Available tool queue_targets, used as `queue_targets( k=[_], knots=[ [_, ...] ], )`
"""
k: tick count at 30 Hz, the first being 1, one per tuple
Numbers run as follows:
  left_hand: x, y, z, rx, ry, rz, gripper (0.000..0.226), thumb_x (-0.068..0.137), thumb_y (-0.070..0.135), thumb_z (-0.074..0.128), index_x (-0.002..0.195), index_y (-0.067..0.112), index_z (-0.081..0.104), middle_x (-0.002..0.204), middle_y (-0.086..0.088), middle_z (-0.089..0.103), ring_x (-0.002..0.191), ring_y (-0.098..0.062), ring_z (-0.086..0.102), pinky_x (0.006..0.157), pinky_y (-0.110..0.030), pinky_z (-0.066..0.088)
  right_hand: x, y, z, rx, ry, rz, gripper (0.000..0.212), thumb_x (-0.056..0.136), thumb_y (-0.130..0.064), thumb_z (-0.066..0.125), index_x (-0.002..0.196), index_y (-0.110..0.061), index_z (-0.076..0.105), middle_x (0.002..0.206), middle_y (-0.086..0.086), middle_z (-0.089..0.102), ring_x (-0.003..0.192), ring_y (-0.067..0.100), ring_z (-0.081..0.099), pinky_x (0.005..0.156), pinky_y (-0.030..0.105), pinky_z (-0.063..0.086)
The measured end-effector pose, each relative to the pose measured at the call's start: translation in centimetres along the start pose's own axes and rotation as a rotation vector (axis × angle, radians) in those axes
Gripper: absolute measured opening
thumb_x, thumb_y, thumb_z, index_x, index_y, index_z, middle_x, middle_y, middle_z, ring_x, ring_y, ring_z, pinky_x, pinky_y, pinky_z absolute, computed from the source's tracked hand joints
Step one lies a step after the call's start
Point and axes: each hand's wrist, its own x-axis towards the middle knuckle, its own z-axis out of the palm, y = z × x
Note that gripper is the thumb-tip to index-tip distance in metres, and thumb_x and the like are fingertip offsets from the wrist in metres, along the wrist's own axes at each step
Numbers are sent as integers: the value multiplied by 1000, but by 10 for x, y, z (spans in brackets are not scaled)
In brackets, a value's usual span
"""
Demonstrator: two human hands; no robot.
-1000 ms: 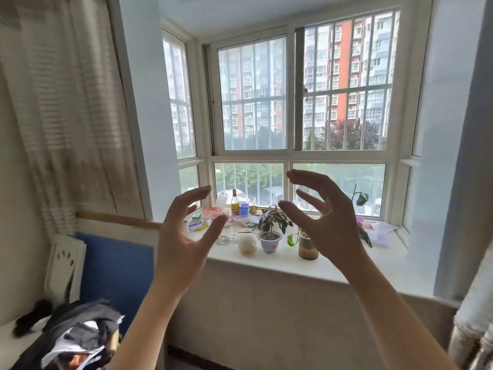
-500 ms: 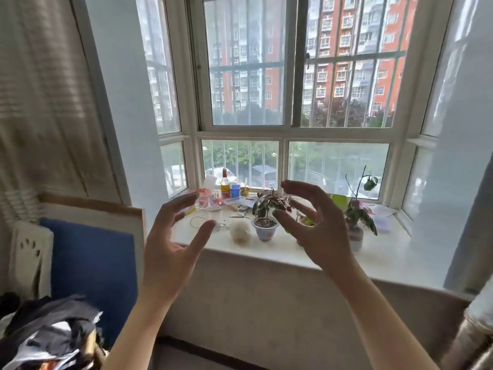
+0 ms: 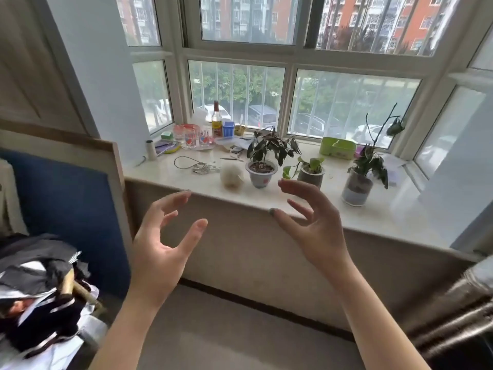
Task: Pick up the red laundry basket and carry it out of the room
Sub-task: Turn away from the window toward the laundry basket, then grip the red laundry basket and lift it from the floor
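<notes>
My left hand point(image 3: 162, 244) and my right hand point(image 3: 314, 225) are raised in front of me, palms facing each other, fingers spread and curled, holding nothing. No red laundry basket shows in this view. A heap of dark and white clothes point(image 3: 40, 295) lies at the lower left, below and left of my left hand; whatever it rests on is hidden.
A wide window sill point(image 3: 293, 201) runs ahead, holding three potted plants point(image 3: 262, 158), a bottle point(image 3: 217, 121), glasses, a cord and a green box point(image 3: 338, 147). A blue padded panel point(image 3: 66, 209) stands left. Grey floor point(image 3: 240, 335) lies below; a ribbed pipe or curtain sits lower right.
The view has tilted downward and moved closer to the sill. Both hands have dropped lower in the frame and stay apart and empty.
</notes>
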Motion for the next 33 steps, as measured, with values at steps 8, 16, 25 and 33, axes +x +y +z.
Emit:
queue_targets(
  k=[8,16,25,33],
  knots=[
    [-53,-87,25,-5,-54,-208,48,78,56,67,122,41,57,129,17,62,123,-14,57,102,-38,47,-47,91,11,-110,-26,210,44,73,-18,79,112,-31,64,115,-15,67,115,7,60,98,30,50],
    [-120,-155,44,-8,-78,-393,41,77,48,69,117,43,60,124,19,65,120,-6,58,98,-27,48,-121,175,25,-190,-124,412,45,74,-22,77,114,-35,62,116,-18,65,116,4,59,97,30,51],
    [-215,-234,73,-22,-119,-605,39,78,39,72,116,36,62,122,16,65,119,-6,59,98,-28,46,-209,262,45,-246,-215,612,45,75,-23,75,116,-33,60,117,-18,63,115,0,57,98,30,49],
    [-291,-292,81,10,-140,-776,39,77,40,71,114,39,63,121,17,65,118,-1,58,99,-24,44,-286,331,48,-321,-300,761,47,74,-32,74,116,-41,57,116,-20,62,112,-2,57,93,22,48]
  ],
)
